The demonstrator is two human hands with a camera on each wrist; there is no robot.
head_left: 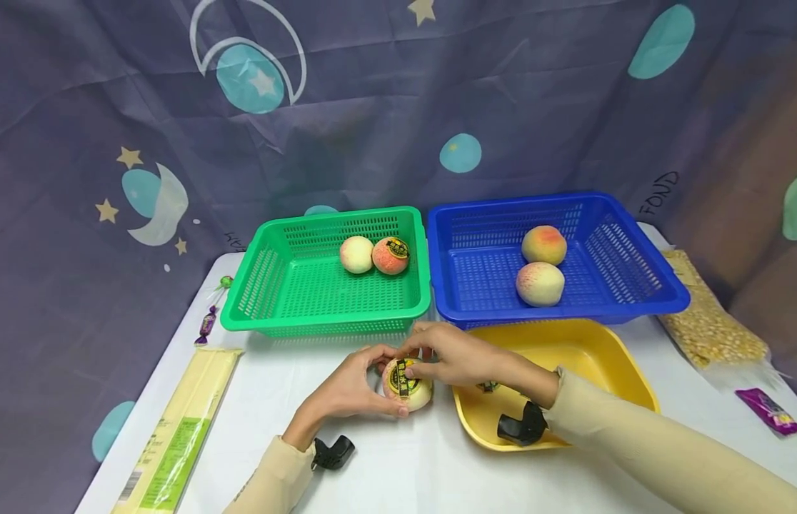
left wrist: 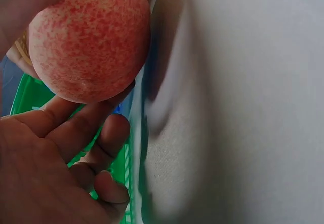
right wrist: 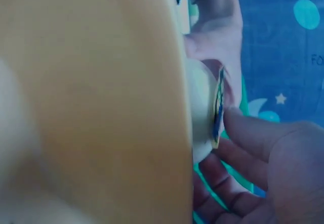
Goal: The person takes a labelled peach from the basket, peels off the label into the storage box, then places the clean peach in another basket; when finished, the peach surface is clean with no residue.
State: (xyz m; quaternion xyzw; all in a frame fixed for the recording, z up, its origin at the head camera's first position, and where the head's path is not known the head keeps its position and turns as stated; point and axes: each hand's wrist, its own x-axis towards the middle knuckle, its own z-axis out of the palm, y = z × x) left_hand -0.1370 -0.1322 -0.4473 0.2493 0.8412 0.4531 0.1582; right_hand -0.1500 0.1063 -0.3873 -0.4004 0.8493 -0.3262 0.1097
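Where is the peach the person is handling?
In the head view, the peach is near the middle, between the left hand and right hand, just left of the yellow basin.

A makeshift tabletop recording spot was suggested, a table (head_left: 386,471) surfaced in white, a moon-and-star-printed cloth (head_left: 373,135) hung behind it, two black wrist-worn devices (head_left: 334,453) seen over it, home or lab not to be told apart
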